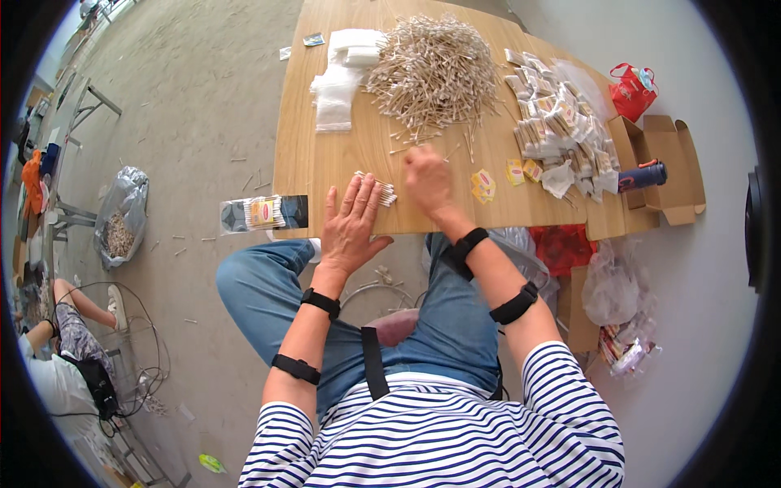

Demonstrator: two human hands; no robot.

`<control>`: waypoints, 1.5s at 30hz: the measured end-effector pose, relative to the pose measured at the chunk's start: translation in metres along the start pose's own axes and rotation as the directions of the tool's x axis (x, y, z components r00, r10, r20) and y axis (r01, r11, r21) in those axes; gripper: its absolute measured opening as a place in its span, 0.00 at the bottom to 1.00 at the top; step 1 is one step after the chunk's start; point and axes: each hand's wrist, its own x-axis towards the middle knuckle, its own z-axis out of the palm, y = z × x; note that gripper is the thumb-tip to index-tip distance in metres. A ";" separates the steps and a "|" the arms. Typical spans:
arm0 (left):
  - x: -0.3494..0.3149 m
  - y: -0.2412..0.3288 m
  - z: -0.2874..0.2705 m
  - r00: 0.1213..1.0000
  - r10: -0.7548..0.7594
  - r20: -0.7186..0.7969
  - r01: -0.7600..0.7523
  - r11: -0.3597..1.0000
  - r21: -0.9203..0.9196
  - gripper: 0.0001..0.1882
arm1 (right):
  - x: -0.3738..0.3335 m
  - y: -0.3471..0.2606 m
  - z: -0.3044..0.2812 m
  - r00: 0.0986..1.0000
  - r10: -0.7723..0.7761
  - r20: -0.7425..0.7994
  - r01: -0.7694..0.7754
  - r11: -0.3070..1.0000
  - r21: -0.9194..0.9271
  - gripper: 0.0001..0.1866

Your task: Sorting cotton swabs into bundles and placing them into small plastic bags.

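My left hand [355, 218] lies flat near the table's front edge, fingers stretched out and close together over a small bunch of cotton swabs [388, 193]. Part of that bunch is hidden under the fingers. To its right my right hand [429, 180] is closed, just above the tabletop. What it holds, if anything, I cannot make out. Beyond both hands rises a large heap of loose cotton swabs [435, 69]. Left of my left hand sits a clear packet of swabs [264, 213] with a yellow label, on a dark patterned piece [294, 211] at the table edge.
Stacked clear bags [333, 104] lie at the far left of the wooden table [301, 154]. Yellow cards [482, 186] and many filled swab packets [553, 122] are on the right, beside a cardboard box [675, 167], dark bottle [643, 176] and red bag [633, 93]. Another person sits at far left.
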 end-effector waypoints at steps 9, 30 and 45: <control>0.003 0.003 -0.003 1.000 0.005 0.026 -0.005 1.000 0.009 0.59 | -0.002 0.062 -0.015 0.993 0.116 0.006 -0.115 0.991 -0.063 0.03; 0.000 0.000 -0.003 1.000 -0.005 0.018 0.005 1.000 0.024 0.59 | -0.032 0.022 -0.024 0.999 0.033 0.037 -0.038 0.988 0.152 0.03; 0.002 0.001 -0.001 1.000 -0.004 -0.010 0.004 1.000 -0.003 0.58 | 0.019 0.005 0.005 1.000 -0.006 -0.013 0.007 0.999 0.032 0.05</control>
